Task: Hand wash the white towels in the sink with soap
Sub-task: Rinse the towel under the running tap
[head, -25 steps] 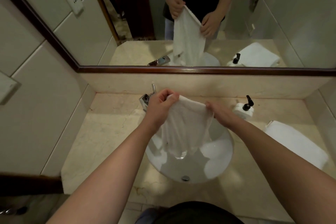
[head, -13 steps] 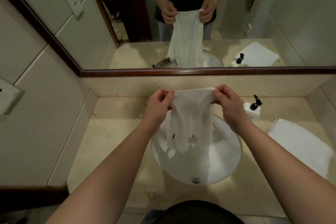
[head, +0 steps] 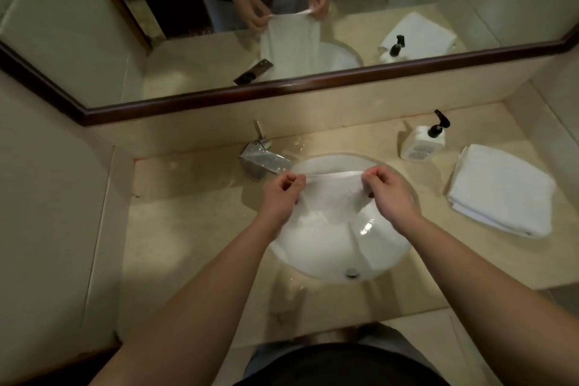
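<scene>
A white towel (head: 329,197) hangs stretched between both hands over the round white sink (head: 385,247). My left hand (head: 282,194) pinches its top left corner. My right hand (head: 388,191) pinches the top right corner. The towel's lower part droops into the basin. A white soap bottle with a black pump (head: 424,138) stands on the counter to the right of the sink. Folded white towels (head: 501,191) lie stacked further right.
A chrome tap (head: 266,160) sits at the sink's back left. The beige stone counter (head: 188,229) surrounds the basin. A wood-framed mirror (head: 313,84) runs along the back wall and reflects my hands and the towel. The drain (head: 351,273) is at the basin's near side.
My hands have moved down toward the sink and spread the towel's top edge wider. The camera has tilted downward.
</scene>
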A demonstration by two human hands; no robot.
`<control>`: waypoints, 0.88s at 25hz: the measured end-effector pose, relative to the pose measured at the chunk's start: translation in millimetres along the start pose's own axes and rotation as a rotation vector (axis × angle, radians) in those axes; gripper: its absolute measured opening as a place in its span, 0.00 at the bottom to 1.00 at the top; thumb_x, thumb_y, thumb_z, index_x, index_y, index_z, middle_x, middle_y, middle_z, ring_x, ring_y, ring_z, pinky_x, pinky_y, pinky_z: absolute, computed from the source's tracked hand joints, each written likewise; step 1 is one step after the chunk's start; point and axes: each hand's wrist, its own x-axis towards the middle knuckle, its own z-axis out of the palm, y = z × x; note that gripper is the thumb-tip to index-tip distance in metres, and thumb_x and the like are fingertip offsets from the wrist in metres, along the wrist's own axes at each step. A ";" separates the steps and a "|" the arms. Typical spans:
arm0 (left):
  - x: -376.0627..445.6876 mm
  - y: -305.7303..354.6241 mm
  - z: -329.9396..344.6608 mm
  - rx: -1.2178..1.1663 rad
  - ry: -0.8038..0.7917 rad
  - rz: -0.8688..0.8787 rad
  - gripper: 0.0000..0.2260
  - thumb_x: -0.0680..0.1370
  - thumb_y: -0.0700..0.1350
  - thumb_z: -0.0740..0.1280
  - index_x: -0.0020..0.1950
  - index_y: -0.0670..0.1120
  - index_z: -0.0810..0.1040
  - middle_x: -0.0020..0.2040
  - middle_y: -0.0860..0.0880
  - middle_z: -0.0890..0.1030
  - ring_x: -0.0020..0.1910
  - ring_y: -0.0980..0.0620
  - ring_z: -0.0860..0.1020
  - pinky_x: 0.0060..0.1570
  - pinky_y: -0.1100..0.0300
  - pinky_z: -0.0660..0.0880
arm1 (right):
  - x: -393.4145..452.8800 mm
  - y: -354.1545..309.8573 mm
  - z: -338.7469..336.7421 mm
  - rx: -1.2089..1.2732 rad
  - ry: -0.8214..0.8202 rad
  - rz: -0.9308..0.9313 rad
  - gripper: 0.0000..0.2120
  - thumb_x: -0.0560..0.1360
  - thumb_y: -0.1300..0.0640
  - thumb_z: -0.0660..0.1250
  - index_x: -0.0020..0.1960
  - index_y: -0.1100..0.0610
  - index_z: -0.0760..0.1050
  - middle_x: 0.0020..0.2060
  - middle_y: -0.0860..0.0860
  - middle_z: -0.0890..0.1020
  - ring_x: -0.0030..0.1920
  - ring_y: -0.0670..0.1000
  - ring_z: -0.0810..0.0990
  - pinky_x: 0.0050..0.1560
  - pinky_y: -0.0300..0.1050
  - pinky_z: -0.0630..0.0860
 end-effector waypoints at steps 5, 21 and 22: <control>23.9 -50.8 -0.9 -0.026 -0.003 -0.147 0.04 0.79 0.37 0.68 0.52 0.43 0.80 0.39 0.50 0.77 0.36 0.54 0.74 0.43 0.63 0.74 | 24.4 52.2 18.9 -0.155 0.054 0.102 0.10 0.77 0.57 0.62 0.38 0.54 0.76 0.41 0.54 0.80 0.46 0.53 0.76 0.46 0.45 0.72; 124.6 -157.5 62.2 0.491 0.117 -0.168 0.13 0.79 0.43 0.68 0.63 0.43 0.80 0.62 0.45 0.80 0.61 0.47 0.77 0.54 0.66 0.67 | 121.8 159.5 68.6 -0.502 -0.207 0.176 0.19 0.79 0.50 0.65 0.66 0.58 0.76 0.56 0.56 0.81 0.56 0.56 0.79 0.55 0.46 0.73; 125.4 -165.0 65.2 0.560 0.100 -0.173 0.15 0.80 0.46 0.68 0.65 0.43 0.78 0.64 0.44 0.78 0.63 0.46 0.76 0.57 0.64 0.66 | 123.9 165.8 71.8 -0.530 -0.210 0.186 0.20 0.79 0.49 0.65 0.66 0.59 0.75 0.58 0.57 0.80 0.58 0.56 0.78 0.57 0.46 0.72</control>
